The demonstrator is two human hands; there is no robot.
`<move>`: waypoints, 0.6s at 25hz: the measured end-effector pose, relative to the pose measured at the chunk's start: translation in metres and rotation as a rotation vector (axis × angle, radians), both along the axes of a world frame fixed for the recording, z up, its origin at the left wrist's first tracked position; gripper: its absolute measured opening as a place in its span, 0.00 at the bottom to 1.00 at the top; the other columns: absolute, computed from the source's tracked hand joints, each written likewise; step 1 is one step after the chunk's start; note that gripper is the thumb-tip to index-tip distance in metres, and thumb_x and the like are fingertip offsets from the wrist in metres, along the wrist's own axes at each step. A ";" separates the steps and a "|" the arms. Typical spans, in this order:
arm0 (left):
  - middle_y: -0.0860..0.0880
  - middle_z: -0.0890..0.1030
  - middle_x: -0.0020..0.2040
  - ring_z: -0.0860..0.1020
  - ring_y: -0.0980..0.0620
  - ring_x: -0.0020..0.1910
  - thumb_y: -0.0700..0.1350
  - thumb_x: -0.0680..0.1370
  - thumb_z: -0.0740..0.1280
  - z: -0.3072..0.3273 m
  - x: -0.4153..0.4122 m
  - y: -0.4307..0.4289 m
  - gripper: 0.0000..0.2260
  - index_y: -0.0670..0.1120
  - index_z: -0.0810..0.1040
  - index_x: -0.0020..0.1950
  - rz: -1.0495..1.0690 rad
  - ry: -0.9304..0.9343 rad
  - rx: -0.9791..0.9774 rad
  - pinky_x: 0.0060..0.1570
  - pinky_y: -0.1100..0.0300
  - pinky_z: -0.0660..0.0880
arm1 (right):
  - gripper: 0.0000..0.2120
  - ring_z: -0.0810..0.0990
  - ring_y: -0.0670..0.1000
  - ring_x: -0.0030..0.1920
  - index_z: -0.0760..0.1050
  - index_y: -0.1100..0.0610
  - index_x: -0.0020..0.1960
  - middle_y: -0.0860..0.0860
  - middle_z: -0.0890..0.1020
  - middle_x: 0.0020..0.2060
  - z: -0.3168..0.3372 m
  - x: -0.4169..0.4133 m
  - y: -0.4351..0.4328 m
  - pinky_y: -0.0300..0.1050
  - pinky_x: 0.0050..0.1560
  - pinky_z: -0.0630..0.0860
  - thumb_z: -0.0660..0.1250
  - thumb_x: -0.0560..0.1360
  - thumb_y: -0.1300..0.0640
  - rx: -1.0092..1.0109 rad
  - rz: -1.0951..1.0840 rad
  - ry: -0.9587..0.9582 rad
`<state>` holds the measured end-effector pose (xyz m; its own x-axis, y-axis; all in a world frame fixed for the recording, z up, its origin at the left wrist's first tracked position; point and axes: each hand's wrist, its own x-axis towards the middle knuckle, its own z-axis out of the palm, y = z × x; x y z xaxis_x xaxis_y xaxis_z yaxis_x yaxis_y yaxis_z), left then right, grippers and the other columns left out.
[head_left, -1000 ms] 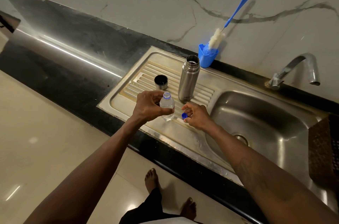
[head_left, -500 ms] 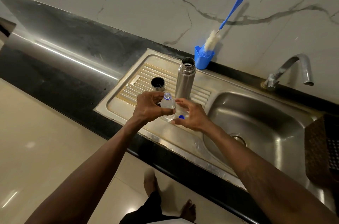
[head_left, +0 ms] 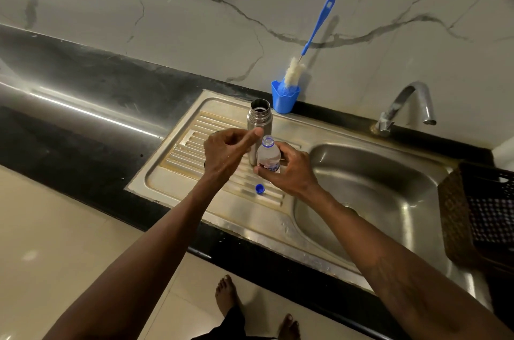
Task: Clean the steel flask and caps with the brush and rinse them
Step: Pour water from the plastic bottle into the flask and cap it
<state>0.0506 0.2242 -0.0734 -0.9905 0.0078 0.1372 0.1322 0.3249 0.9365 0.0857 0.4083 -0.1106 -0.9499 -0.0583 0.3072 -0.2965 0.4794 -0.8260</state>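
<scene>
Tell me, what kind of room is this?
Most likely a kitchen: there's a steel sink with a ribbed draining board, a tap behind the basin, and a bottle brush standing in a blue holder by the marble wall.

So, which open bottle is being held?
The small clear plastic bottle, in the right hand; the steel flask stands on the drainboard.

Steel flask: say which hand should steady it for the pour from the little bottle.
Left, probably. The left hand is empty and beside the flask, while the right hand has its grip on the open bottle.
</scene>
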 end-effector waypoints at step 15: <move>0.57 0.80 0.53 0.81 0.52 0.56 0.53 0.60 0.87 -0.013 -0.053 0.049 0.41 0.53 0.72 0.69 0.074 -0.045 -0.184 0.60 0.52 0.79 | 0.30 0.85 0.46 0.50 0.78 0.55 0.63 0.48 0.86 0.54 0.009 0.026 0.093 0.42 0.52 0.84 0.79 0.68 0.39 -0.010 -0.195 0.032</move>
<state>-0.0028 0.2737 -0.0861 -0.9944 -0.0443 0.0958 0.0612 0.4980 0.8650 0.1121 0.5011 -0.1012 -0.9327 0.1289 0.3369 -0.2249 0.5223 -0.8226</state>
